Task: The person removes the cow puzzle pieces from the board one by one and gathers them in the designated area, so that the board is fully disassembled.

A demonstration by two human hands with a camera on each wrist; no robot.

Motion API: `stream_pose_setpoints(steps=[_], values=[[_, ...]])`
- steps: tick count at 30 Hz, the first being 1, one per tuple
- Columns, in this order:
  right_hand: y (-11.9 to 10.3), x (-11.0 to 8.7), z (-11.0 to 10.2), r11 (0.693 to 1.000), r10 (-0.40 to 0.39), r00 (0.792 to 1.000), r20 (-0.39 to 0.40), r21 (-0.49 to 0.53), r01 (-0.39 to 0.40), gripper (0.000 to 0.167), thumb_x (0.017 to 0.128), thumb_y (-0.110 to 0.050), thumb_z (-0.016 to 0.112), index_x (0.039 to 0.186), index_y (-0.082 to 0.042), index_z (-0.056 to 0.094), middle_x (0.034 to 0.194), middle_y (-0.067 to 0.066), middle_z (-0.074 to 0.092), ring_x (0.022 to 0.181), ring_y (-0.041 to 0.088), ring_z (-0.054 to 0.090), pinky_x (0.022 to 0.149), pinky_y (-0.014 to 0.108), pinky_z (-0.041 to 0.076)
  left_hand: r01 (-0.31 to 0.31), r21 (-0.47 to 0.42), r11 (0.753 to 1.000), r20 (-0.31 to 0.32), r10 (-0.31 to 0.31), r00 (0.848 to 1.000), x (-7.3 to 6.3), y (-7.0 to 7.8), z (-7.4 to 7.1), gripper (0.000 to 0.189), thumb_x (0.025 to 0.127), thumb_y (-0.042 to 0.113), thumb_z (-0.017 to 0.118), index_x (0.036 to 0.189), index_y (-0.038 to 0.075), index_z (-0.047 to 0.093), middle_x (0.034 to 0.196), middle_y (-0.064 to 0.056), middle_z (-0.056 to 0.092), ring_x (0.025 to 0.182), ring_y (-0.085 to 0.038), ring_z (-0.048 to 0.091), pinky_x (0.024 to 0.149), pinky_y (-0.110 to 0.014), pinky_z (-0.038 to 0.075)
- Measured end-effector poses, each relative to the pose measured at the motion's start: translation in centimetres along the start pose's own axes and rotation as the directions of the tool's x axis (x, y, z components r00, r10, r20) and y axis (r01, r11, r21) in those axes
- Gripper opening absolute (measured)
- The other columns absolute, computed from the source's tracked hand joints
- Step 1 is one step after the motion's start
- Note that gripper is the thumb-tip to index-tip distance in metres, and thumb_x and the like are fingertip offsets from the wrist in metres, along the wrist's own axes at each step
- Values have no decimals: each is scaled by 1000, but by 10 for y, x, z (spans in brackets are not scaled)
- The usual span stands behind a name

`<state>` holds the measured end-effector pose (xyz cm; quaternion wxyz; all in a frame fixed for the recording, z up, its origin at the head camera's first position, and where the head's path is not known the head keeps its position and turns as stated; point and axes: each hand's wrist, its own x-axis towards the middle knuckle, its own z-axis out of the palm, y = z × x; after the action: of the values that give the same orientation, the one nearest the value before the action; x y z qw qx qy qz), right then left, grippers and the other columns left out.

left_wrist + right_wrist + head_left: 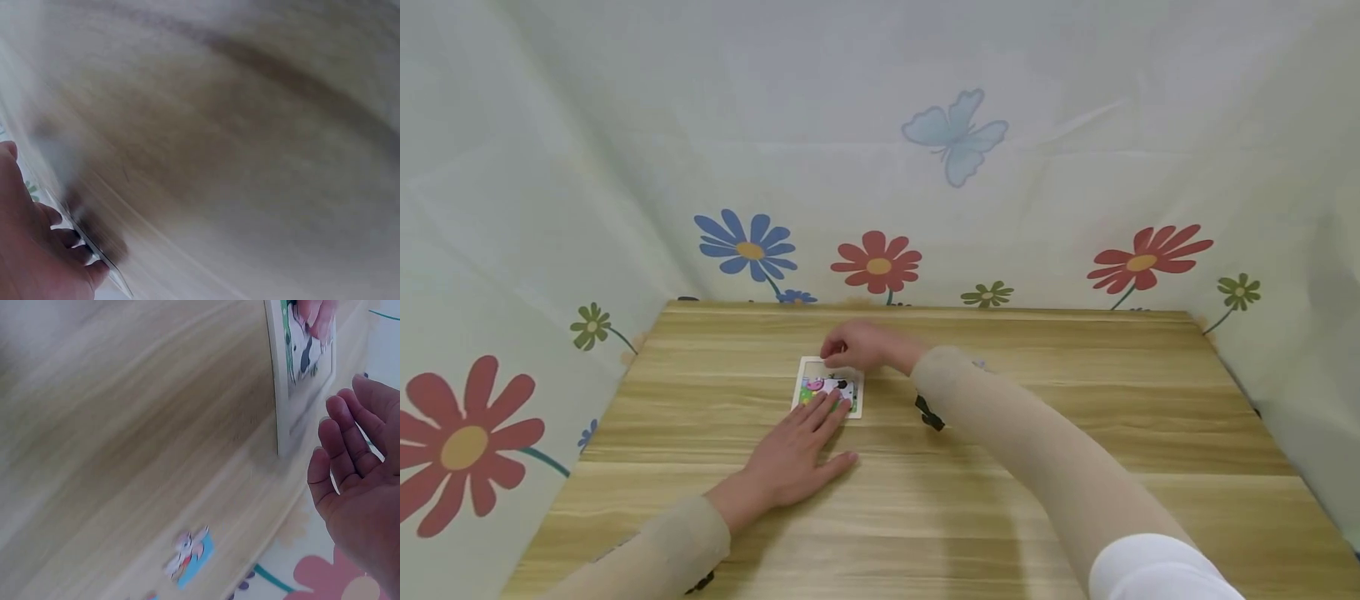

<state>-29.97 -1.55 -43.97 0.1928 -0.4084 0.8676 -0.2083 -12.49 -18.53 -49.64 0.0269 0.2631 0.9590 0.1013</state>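
A small picture puzzle (855,392) in a white frame lies flat on the table, showing a black-and-white cow on green. Its upper part looks bare inside the border. My left hand (795,454) rests on the lower part with straight fingers, hiding some of the picture. Over the far right corner of the frame is my right hand (863,346), its fingers loosely bent. From the right wrist, the right hand (359,456) shows nothing held between its fingers, and the framed puzzle (282,406) stands just beyond the fingertips.
On the wood-grain table (1075,375), a loose puzzle piece (189,557) with a cartoon figure on blue lies near the far edge. Part of another piece (151,595) shows at the bottom of that view. A flower-printed cloth (1045,192) hangs behind the table.
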Motion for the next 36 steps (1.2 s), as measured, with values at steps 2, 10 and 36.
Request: stream_pose_setpoints(steps=[2, 10, 36], values=[[-2, 3, 4, 1000, -2, 1000, 2, -6, 2, 22, 109, -25, 66, 122, -11, 77, 110, 0, 72, 99, 16, 61, 94, 26, 52, 2, -1, 1000, 0, -2, 1000, 0, 2, -1, 83, 108, 61, 48, 168, 6, 33, 175, -17, 25, 162, -37, 24, 130, -53, 25], [-10, 11, 20, 999, -31, 1000, 6, -10, 31, 20, 110, -20, 64, 118, -10, 79, 104, 1, 73, 94, 15, 60, 90, 26, 50, -1, 0, 1000, 4, 1, 1000, -1, 5, -1, 83, 109, 62, 47, 168, 6, 33, 175, -17, 26, 162, -36, 24, 130, -53, 26], [-15, 15, 27, 990, 5, 1000, -17, 143, -3, 18, 108, -18, 67, 113, -8, 80, 98, 0, 75, 86, 10, 60, 82, 21, 48, -13, 16, 1000, -14, 13, 1000, -4, 0, 2, 84, 108, 62, 50, 168, 6, 32, 175, -17, 26, 162, -35, 24, 130, -52, 26]])
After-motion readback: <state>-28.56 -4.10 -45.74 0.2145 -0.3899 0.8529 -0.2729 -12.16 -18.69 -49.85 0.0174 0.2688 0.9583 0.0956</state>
